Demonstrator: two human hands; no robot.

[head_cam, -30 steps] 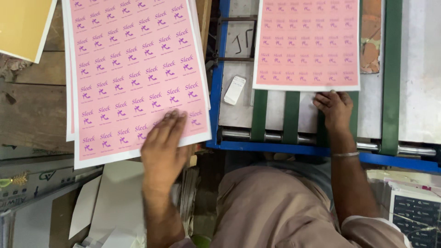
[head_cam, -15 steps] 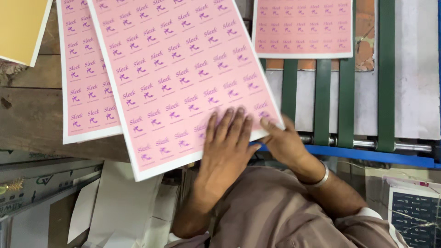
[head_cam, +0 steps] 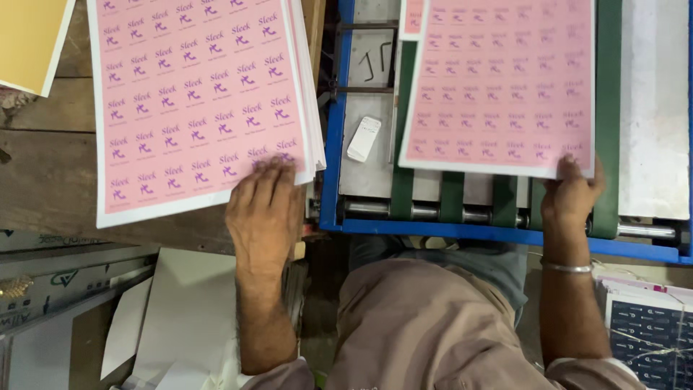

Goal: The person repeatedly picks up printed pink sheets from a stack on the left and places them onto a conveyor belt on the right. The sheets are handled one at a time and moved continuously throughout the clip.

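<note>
Head view: left hand [head_cam: 263,209] rests flat, fingers spread, on the pink sheet stack [head_cam: 195,101]; right hand [head_cam: 570,195] pinches one sheet [head_cam: 498,87], best kept square on the belts [head_cam: 451,195]

A yellow board [head_cam: 32,43] and a small white tag [head_cam: 364,138] lie nearby.

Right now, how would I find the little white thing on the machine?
Look at the blue-framed machine with green belts. Between the pink stack under the left hand and the pink sheet held by the right hand lies a small white card. It alone is plain white, tiny and tilted.
</note>
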